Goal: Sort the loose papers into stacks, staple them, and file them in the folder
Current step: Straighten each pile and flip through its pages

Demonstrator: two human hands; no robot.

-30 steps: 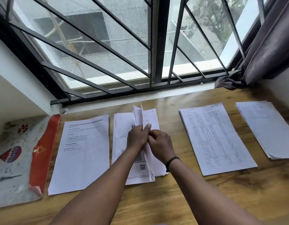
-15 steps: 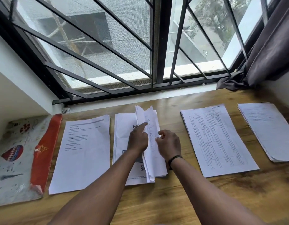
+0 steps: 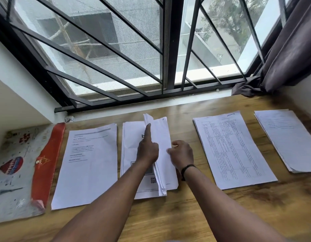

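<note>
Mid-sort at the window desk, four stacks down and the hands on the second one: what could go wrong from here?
1. The folded white bundle lies loose on the second white paper stack; only the left hand steadies it, so sheets may slide askew.
2. The right hand holds nothing visible; no stapler shows.

White papers — wooden desk

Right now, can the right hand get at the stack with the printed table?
Probably yes: the right hand hovers loosely curled just left of the table-printed stack, with only bare desk between them.
</note>
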